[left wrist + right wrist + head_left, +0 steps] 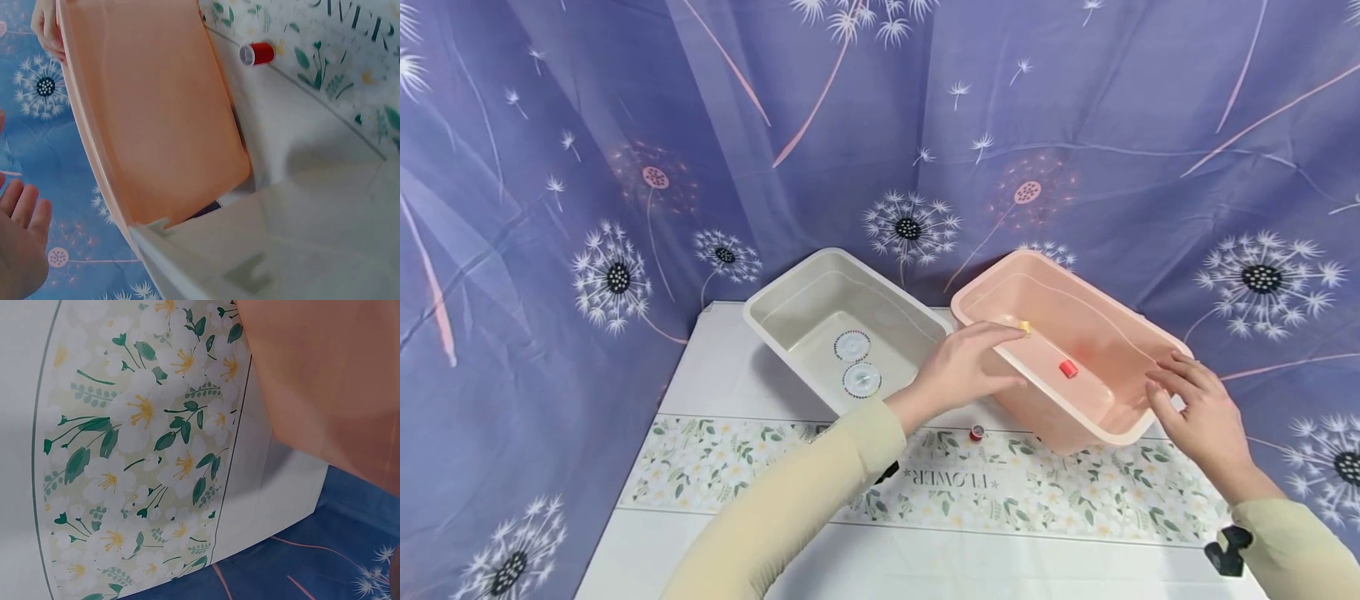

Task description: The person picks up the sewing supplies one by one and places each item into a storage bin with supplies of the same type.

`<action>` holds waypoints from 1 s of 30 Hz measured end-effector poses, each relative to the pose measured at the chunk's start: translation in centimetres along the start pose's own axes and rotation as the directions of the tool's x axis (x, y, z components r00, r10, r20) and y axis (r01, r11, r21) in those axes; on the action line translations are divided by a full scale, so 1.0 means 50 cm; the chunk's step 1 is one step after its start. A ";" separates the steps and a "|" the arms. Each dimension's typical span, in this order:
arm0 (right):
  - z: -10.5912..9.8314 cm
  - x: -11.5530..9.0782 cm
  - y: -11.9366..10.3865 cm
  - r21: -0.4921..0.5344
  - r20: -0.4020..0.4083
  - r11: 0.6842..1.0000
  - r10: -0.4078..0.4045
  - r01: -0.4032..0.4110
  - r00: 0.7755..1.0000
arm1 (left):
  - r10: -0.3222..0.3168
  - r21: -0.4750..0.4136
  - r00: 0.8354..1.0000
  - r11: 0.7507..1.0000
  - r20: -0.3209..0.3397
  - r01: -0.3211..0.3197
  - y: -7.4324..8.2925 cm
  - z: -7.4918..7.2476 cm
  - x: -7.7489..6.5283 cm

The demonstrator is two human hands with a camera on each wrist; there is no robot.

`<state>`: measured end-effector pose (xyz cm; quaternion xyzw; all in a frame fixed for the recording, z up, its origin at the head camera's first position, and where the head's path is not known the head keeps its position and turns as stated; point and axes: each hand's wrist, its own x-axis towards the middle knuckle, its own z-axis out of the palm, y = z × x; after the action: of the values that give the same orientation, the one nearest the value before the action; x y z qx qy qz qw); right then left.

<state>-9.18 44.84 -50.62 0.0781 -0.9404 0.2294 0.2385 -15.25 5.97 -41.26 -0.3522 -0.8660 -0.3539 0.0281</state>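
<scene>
My left hand (973, 362) reaches over the near rim of the pink plastic bin (1048, 400), fingers extended and thumb apart. At its fingertips in the head view is a small yellow spool (1026, 327). The left wrist view shows this hand (22, 250) with loosely spread fingers and nothing between them. My right hand (1206, 412) grips the bin's right end, fingers bent over the rim. Inside the pink bin lies a red spool (1068, 368). Another red thread spool (976, 433) is on the table in front of the bin, lying on its side in the left wrist view (257, 54).
Left of the pink bin stands a grey bin (797, 358) holding two round, clear discs (852, 346) with dotted edges. The white table (700, 367) carries a flower-printed strip (730, 458). Behind hangs a purple dandelion curtain (850, 175), close to both bins.
</scene>
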 end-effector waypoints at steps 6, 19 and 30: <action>-0.001 0.000 0.001 -0.002 0.004 1.000 -0.001 0.001 1.000 | -0.041 -0.022 0.999 0.999 0.005 0.041 0.001 0.013 -0.027; -0.002 0.001 -0.004 0.005 0.004 1.000 -0.005 0.005 1.000 | -0.081 -0.064 0.996 0.995 0.023 0.082 -0.016 0.048 -0.082; -0.002 0.001 -0.001 0.002 0.015 1.000 0.001 -0.001 1.000 | -0.122 -0.047 0.992 0.991 0.028 0.124 -0.049 0.099 -0.122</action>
<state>-9.15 44.83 -50.50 0.0797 -0.9420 0.2298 0.2314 -11.22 4.27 -48.23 -0.3031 -0.8774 -0.3716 -0.0133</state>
